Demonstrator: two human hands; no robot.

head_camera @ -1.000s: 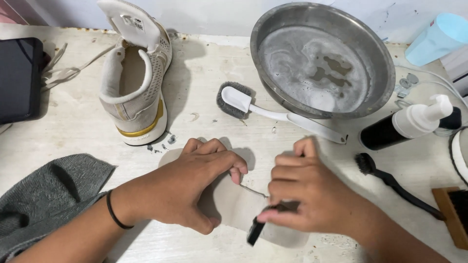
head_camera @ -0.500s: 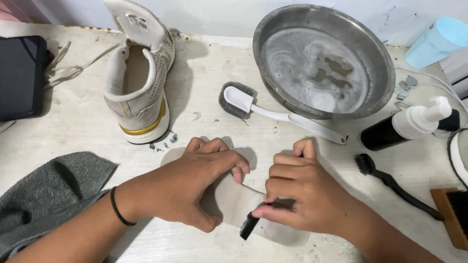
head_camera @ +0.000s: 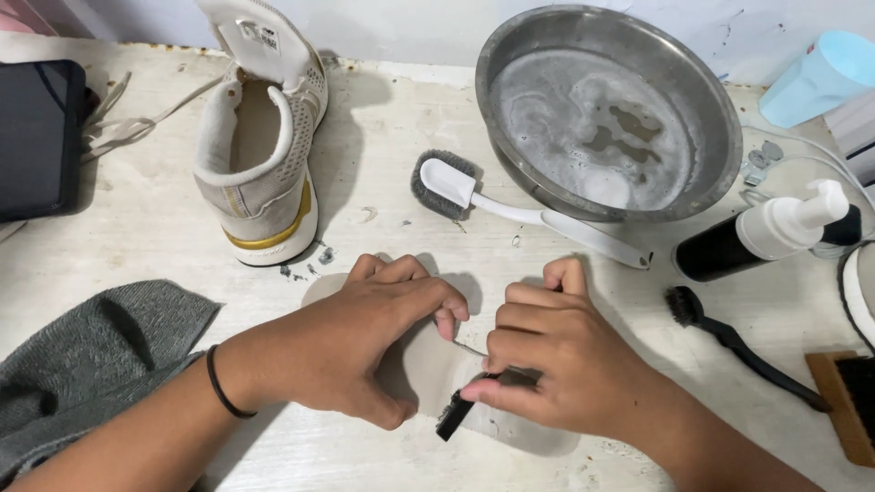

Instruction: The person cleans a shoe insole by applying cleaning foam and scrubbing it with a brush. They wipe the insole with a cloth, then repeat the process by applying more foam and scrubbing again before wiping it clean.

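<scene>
Insole [head_camera: 428,364], pale grey, lies flat on the white tabletop [head_camera: 383,191] under both hands. Left hand [head_camera: 365,346] presses on it with fingers curled together, while the right hand [head_camera: 556,364] pinches a small black brush [head_camera: 453,417] against its surface. Near them stand a beige sneaker [head_camera: 260,146] and a metal bowl [head_camera: 702,100] of soapy water.

Scuffed white table [head_camera: 137,246]; pale wall [head_camera: 410,27]
</scene>
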